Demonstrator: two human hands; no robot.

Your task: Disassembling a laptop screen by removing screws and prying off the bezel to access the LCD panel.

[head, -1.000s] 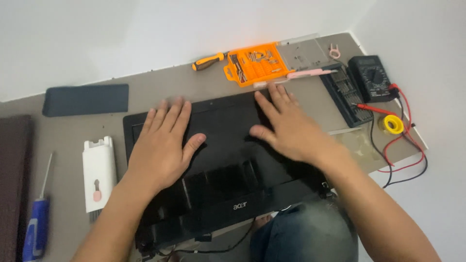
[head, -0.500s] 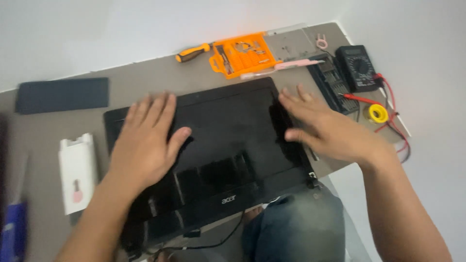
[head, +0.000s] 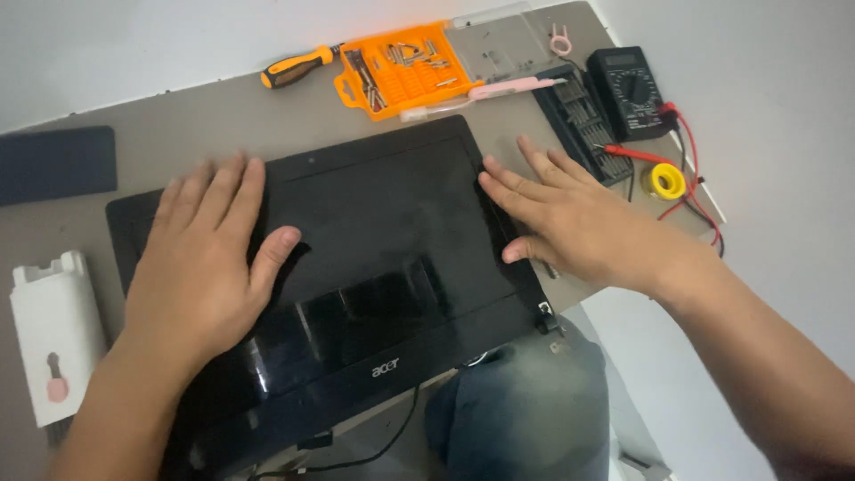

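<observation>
A flat black laptop screen panel with a glossy bezel (head: 374, 258) lies face up across the middle of the grey-brown tabletop (head: 223, 125), its lower edge hanging over the near side above the person's jeans-clad knee (head: 525, 410). The left hand (head: 209, 258) rests palm down on the panel's 9 o'clock part, fingers spread and flat, gripping nothing. The right hand (head: 570, 223) lies open at the panel's 3 o'clock edge, fingertips on the bezel; whether the thumb hooks under the rim is hard to tell.

At 12 o'clock from the panel sits an open orange plastic bit case (head: 401, 76), with an orange-and-black-handled screwdriver (head: 298, 67) just beside it at 10 o'clock. At 2 o'clock stands a black multimeter with red leads (head: 628, 89), near a yellow solder spool (head: 663, 181). A white plastic cleaning kit (head: 49, 338) lies at 8 o'clock, and a dark blue rectangular pad (head: 53, 165) at 10 o'clock.
</observation>
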